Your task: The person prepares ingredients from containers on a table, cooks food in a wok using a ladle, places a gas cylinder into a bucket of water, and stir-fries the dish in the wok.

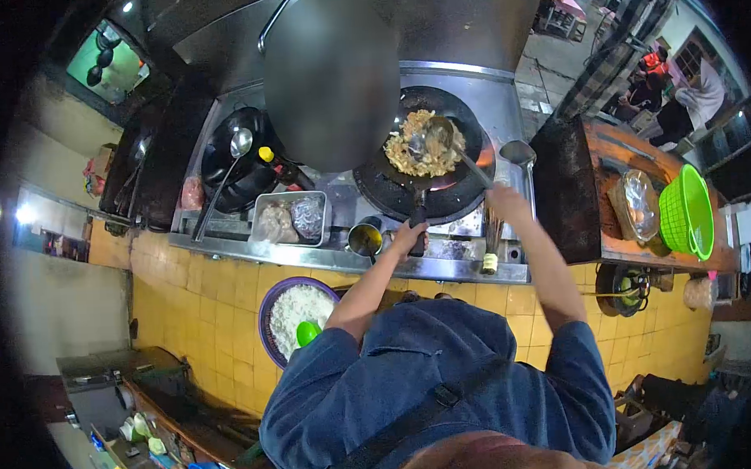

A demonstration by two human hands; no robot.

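My left hand is closed around the dark handle of a wok on the stove. Inside lies chopped, light-brown fried food, some of it against the far wall. My right hand grips the long handle of a metal ladle, whose bowl rests in the food; motion slightly smears these fingers. Just left of my left hand stands a metal mug with yellowish liquid. Below my right hand lies a bundle of thin sticks bound with a pale band.
A second wok with another ladle sits left, beside a metal tray of bagged food. A purple-rimmed tub of white rice stands below the stove. On the right, a wooden counter bears a green basket. A blurred patch hides the stove's back.
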